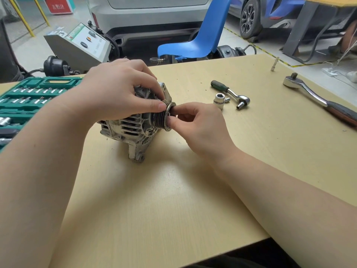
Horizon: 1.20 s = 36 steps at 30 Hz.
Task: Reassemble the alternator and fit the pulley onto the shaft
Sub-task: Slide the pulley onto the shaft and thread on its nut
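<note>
Evidently the pulley [164,118] was being seated: left hand [117,89] gripped alternator [131,128] and pulley rim, right hand [195,124] pinched its face. Next likely needed the nut, then the ratchet [234,94] beyond the right hand.

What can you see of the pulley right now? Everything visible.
The pulley is a dark, worn metal wheel with several grooves round its rim. It sits at the alternator front, axis level, facing right. The left hand grips its top edge; the right hand pinches at its outer face, hiding the centre and shaft. Whether it is fully seated cannot be told.
</note>
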Available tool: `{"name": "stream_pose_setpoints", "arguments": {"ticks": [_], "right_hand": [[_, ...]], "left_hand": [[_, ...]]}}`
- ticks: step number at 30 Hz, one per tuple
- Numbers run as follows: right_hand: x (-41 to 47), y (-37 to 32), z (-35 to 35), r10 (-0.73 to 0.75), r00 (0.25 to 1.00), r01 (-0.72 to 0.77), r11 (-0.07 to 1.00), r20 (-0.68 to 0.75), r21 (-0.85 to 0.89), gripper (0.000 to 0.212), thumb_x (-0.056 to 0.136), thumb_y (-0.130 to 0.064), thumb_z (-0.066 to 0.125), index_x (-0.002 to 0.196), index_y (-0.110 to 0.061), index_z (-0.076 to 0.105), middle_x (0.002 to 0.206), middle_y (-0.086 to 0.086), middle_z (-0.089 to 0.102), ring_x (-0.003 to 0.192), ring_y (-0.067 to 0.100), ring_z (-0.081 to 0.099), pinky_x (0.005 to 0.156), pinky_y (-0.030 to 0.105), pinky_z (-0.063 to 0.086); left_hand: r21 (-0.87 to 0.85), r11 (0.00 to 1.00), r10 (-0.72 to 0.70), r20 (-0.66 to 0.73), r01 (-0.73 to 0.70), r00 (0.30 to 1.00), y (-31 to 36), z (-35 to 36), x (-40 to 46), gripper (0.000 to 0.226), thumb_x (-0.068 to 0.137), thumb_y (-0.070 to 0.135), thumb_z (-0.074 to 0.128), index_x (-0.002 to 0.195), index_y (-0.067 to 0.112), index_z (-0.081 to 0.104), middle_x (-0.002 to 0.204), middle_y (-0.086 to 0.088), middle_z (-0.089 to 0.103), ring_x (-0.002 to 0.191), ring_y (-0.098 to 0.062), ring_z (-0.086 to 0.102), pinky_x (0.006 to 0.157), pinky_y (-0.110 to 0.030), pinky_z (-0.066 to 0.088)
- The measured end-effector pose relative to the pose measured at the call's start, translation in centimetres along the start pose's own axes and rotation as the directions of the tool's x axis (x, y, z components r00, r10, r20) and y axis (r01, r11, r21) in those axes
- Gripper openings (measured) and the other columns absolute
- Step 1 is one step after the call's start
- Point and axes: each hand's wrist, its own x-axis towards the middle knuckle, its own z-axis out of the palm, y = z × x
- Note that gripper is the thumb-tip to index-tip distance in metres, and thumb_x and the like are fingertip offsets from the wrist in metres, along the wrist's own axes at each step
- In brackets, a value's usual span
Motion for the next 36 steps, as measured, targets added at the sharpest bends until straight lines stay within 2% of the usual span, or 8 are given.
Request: {"name": "stream_pose_setpoints", "arguments": {"ticks": [4, 13, 17, 21, 24, 27, 32, 36], "right_hand": [[0.0, 0.1, 0.2, -0.103, 0.995, 0.1, 0.987, -0.012, -0.129, 0.005, 0.085, -0.027, 0.075, 0.084, -0.027, 0.08, 0.064, -0.012, 0.06, 0.064, 0.008, 0.054, 0.06, 0.026, 0.038], [0.4, -0.4, -0.2, 0.243, 0.966, -0.253, 0.958, 0.086, 0.139, 0.028, 0.084, -0.044, 0.08, 0.073, -0.018, 0.08, 0.061, 0.005, 0.064, 0.052, 0.006, 0.046, 0.047, 0.019, 0.035], [1.9, 0.1, -2.5, 0.126, 0.991, -0.121, 0.987, 0.043, -0.106, 0.023, 0.081, -0.045, 0.076, 0.076, -0.024, 0.082, 0.06, -0.013, 0.069, 0.056, -0.002, 0.056, 0.055, 0.017, 0.042], [5.4, 2.8, -6.6, 0.039, 0.975, -0.136, 0.882, -0.216, -0.452, 0.027, 0.087, -0.038, 0.061, 0.108, -0.032, 0.077, 0.097, -0.016, 0.073, 0.099, 0.012, 0.066, 0.078, 0.032, 0.051], [7.3, 5.9, -7.8, 0.197, 0.975, -0.215, 0.711, -0.104, -0.67, 0.037, 0.096, -0.037, 0.053, 0.132, -0.038, 0.063, 0.13, -0.007, 0.056, 0.12, 0.022, 0.054, 0.083, 0.035, 0.044], [7.7, 7.3, -7.0, 0.219, 0.976, -0.164, 0.669, -0.019, -0.725, 0.023, 0.101, -0.026, 0.05, 0.11, -0.019, 0.07, 0.136, -0.007, 0.056, 0.099, 0.017, 0.051, 0.072, 0.031, 0.037], [6.8, 6.2, -6.7, 0.174, 0.983, -0.165, 0.718, -0.055, -0.676, 0.016, 0.091, -0.03, 0.067, 0.092, -0.016, 0.074, 0.114, -0.014, 0.069, 0.095, 0.014, 0.055, 0.08, 0.036, 0.048], [3.5, 3.3, -4.9, 0.255, 0.96, -0.253, 0.967, 0.12, -0.026, 0.023, 0.08, -0.036, 0.079, 0.086, -0.015, 0.073, 0.074, -0.005, 0.076, 0.07, 0.016, 0.071, 0.058, 0.037, 0.057]], "left_hand": [[-0.003, 1.0, 0.002, 0.005, -0.002, 1.0, 0.0, 0.0, 0.0, 0.042, 0.076, 0.088, 0.051, 0.101, 0.062, 0.073, 0.127, 0.026, 0.061, 0.128, -0.01, 0.05, 0.096, -0.047, 0.045], [-0.005, 1.0, 0.006, 0.001, -0.006, 1.0, -0.1, 0.1, 0.0, 0.045, 0.076, 0.09, 0.05, 0.103, 0.061, 0.073, 0.126, 0.027, 0.06, 0.128, -0.011, 0.05, 0.096, -0.047, 0.045], [-0.008, 1.0, 0.007, 0.008, -0.007, 1.0, -0.1, 0.0, 0.0, 0.042, 0.076, 0.09, 0.051, 0.101, 0.063, 0.072, 0.127, 0.027, 0.06, 0.128, -0.011, 0.05, 0.098, -0.05, 0.046], [-0.026, 1.0, 0.014, 0.006, -0.014, 1.0, -0.2, 0.0, 0.1, 0.038, 0.077, 0.088, 0.052, 0.1, 0.066, 0.072, 0.126, 0.029, 0.06, 0.129, -0.01, 0.05, 0.099, -0.049, 0.046], [-0.034, 0.999, 0.034, 0.021, -0.033, 0.999, -0.2, -0.1, 0.0, 0.033, 0.079, 0.087, 0.051, 0.101, 0.072, 0.07, 0.126, 0.03, 0.059, 0.129, -0.009, 0.049, 0.098, -0.05, 0.047], [-0.064, 0.997, 0.044, 0.009, -0.044, 0.999, -0.2, -0.1, -0.1, 0.029, 0.08, 0.085, 0.053, 0.1, 0.074, 0.071, 0.124, 0.031, 0.059, 0.126, -0.008, 0.05, 0.097, -0.051, 0.047], [-0.107, 0.993, 0.049, 0.028, -0.045, 0.998, -0.2, -0.3, -0.1, 0.031, 0.076, 0.087, 0.054, 0.099, 0.075, 0.07, 0.122, 0.032, 0.059, 0.123, -0.006, 0.052, 0.097, -0.052, 0.049], [-0.166, 0.985, 0.047, 0.064, -0.036, 0.997, -0.1, -0.7, -0.2, 0.034, 0.072, 0.088, 0.055, 0.1, 0.075, 0.069, 0.121, 0.031, 0.059, 0.119, -0.004, 0.052, 0.098, -0.054, 0.052]]}}
